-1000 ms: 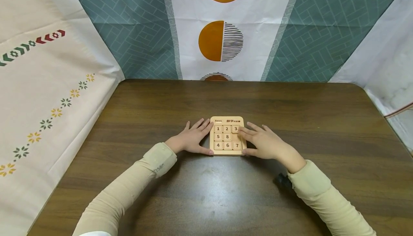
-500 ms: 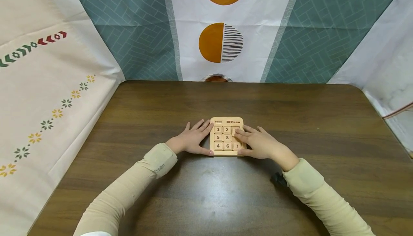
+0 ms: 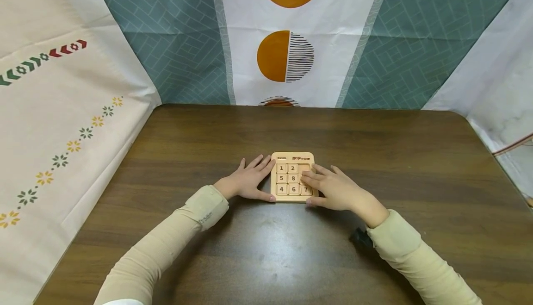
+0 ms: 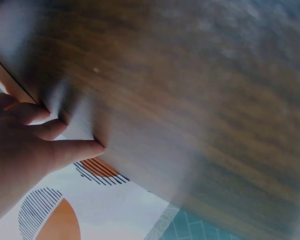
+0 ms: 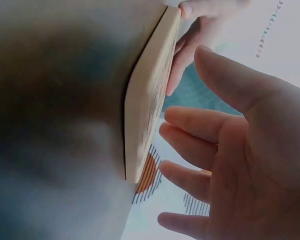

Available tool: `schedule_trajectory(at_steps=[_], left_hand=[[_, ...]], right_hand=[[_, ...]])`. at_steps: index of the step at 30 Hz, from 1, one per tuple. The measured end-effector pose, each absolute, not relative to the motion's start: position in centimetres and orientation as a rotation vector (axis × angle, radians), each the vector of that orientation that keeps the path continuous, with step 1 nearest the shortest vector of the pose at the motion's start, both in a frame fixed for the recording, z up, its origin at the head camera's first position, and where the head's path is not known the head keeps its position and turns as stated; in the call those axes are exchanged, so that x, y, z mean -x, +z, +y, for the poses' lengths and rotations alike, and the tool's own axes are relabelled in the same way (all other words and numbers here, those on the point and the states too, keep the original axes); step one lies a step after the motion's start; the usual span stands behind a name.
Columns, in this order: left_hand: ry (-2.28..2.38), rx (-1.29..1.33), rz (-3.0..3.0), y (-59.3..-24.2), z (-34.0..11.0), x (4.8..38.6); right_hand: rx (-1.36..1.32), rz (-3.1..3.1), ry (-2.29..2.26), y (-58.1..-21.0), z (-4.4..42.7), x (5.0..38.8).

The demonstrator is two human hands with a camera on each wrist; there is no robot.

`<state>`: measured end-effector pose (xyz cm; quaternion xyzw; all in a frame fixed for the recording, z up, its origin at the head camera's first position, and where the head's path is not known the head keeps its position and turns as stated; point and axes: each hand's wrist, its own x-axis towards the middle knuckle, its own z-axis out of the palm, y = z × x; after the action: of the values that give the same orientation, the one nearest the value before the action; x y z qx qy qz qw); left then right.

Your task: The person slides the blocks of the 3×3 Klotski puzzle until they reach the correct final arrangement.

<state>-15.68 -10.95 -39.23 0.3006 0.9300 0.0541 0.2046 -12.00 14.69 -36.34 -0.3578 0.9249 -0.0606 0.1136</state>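
Note:
A light wooden number slide puzzle (image 3: 287, 154) lies flat on the brown table. My left hand (image 3: 250, 178) rests along its left edge, fingers spread, thumb by the lower left corner. At the right side, my right hand (image 3: 333, 188) touches the middle-right tile with nearly straight fingertips, which hide its number; the thumb is at the lower edge. The top-right slot is bare. Tiles 1 (image 3: 281, 168), 2, 5, 8, 4 and 6 show, with 7 partly covered. In the right wrist view the puzzle's side (image 5: 140, 100) stands beside the right fingers.
The wooden table (image 3: 266, 258) spreads around the puzzle on all sides. A patterned curtain (image 3: 183, 64) hangs behind its far edge, and a pale embroidered cloth (image 3: 83, 175) runs along the left. A black device (image 3: 361, 237) sits under the right wrist.
My right fingers have moved down and left over the puzzle, sliding tile 3 from the top-right slot to the middle-right one. My left hand has stayed in place.

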Motion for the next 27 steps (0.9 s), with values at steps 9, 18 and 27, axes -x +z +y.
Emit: schedule_trajectory(at_steps=[9, 18, 27], left_hand=[[0.158, -0.824, 2.593, -39.1, -10.9, 15.6], [0.161, -0.827, 2.590, -39.0, -10.9, 15.6], [0.169, -0.836, 2.590, -39.2, -11.0, 15.6]], right_hand=[[1.054, 2.676, -0.147, -36.4, 13.0, 14.0], [0.988, 2.650, -0.166, -36.5, 14.3, 14.4], [0.960, 2.642, -0.172, -36.6, 15.7, 14.5]])
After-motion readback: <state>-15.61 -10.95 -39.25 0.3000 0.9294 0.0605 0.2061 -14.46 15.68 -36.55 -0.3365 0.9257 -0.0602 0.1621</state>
